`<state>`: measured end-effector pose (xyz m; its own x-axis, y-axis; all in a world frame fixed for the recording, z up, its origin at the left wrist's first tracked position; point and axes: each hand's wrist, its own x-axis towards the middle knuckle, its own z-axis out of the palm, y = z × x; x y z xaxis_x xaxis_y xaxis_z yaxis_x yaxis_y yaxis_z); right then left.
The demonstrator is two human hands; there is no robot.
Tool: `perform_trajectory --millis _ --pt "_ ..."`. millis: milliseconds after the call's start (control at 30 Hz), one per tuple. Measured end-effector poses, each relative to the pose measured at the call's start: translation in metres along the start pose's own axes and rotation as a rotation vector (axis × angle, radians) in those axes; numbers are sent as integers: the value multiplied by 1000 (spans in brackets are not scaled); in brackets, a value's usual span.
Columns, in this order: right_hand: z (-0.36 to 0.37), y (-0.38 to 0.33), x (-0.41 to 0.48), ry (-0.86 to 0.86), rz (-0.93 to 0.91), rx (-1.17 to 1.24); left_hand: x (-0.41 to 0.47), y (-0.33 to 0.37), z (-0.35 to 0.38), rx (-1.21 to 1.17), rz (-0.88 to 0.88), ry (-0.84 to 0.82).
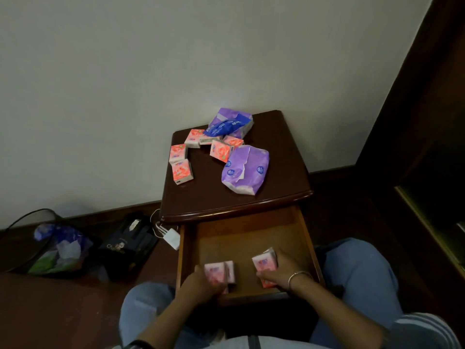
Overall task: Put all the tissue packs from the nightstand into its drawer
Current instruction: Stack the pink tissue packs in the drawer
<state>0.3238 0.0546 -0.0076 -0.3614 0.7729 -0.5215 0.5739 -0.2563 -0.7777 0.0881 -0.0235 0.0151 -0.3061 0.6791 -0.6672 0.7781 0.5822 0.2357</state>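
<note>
Surface (281, 172): behind the drawer, its front edge overhanging it.
Drawer (305, 238): pulled out, back half bare.
Purple packs (245, 170): two on the surface, behind the drawer.
Loose pink packs (182, 171): several, behind the drawer's left side.
Left hand (201, 283): grasps the left pink pack (217, 272) in the drawer's front.
Right hand (279, 273): grasps the right pink pack (264, 263) beside it.

Blur and cover at the drawer (251, 235)
My left hand (198, 285) is smeared over the pink packs (217, 270), so I can't tell its grip; my right hand (279, 275) grips the right pack (264, 261), hiding its near half; the drawer's far end lies under the worktop (214, 197).
</note>
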Motion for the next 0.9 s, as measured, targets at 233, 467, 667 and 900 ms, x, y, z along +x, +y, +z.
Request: perform_trajectory --millis 233,467,667,900 --pt "0 2 5 19 31 54 9 6 -39 -266 230 -104" --pt "-1 6 7 17 45 79 36 53 -50 459 254 -388" --pt "-1 5 7 42 64 96 48 76 -51 491 392 -365" --pt "0 6 9 9 75 138 54 30 -42 322 220 -347"
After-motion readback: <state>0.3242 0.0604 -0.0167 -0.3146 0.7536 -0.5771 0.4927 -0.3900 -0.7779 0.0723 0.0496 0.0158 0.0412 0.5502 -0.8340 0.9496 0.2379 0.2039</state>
